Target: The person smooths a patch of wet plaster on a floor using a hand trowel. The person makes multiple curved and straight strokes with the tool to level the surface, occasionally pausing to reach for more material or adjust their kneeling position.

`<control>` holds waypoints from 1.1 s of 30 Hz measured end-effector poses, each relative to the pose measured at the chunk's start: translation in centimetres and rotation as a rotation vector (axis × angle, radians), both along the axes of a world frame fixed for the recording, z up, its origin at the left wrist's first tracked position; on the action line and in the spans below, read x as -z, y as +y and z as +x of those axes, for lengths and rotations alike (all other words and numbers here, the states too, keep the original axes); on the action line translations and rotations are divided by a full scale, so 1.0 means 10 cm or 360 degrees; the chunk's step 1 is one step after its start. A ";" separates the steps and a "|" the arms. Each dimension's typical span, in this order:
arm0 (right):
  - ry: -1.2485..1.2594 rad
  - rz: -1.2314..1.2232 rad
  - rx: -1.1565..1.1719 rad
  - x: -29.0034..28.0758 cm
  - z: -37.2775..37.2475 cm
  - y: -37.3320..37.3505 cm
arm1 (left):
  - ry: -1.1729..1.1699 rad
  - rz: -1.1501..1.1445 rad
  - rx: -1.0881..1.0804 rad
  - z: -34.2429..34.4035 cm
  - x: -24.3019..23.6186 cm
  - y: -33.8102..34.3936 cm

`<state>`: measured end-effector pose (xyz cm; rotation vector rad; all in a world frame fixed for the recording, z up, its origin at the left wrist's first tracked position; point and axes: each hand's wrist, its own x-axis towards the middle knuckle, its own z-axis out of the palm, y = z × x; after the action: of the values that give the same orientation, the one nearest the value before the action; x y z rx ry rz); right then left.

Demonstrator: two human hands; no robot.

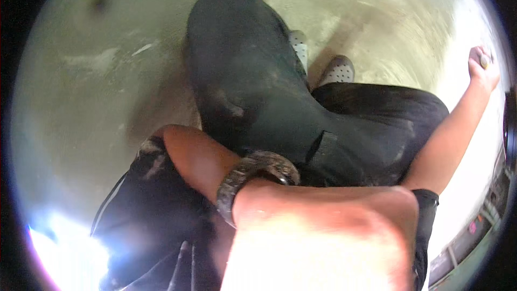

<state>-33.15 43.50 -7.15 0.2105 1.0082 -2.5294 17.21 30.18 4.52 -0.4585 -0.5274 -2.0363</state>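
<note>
My left arm bends in from the left, and a mottled dark brown band (257, 175) circles its wrist. Past the band, my left hand (328, 231) looms very large and overexposed in front of me. Its fingers do not show. Stretched out to the far right, my right hand (484, 70) is closed around a small handle-like thing with a pale, rounded end (484, 61). Its other end is hidden, so its kind cannot be told. This hand is beside a bright white surface (466, 32).
My bent legs in dark, dusty trousers (247, 81) fill the middle. Beyond them show light shoes with dark dots (338, 70). The floor (97, 91) is pale, with whitish smears. A greenish ledge (468, 253) with a small pink thing (473, 227) lies at the lower right.
</note>
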 end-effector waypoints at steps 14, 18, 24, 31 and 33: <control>-0.0031 -0.0102 -0.0136 0.17 -0.26 0.26 | 0.0041 -0.0118 0.0019 -0.10 0.09 -0.01; -0.0005 -0.0172 -0.0216 0.24 -0.46 0.44 | 0.0043 -0.0158 0.0047 -0.12 0.08 -0.01; -0.0034 -0.0146 -0.0161 0.28 -0.41 0.36 | 0.0011 -0.0187 0.0063 -0.11 0.11 -0.05; -0.0028 -0.0134 -0.0129 0.24 -0.29 0.29 | -0.0012 -0.0194 0.0114 -0.12 0.14 -0.10; 0.0003 -0.0086 -0.0146 0.23 -0.24 0.25 | -0.0022 -0.0202 0.0123 -0.12 0.15 -0.11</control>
<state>-35.57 46.02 -9.42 0.1429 0.9279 -2.4708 16.00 29.08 3.00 -0.5485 -0.6594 -2.0885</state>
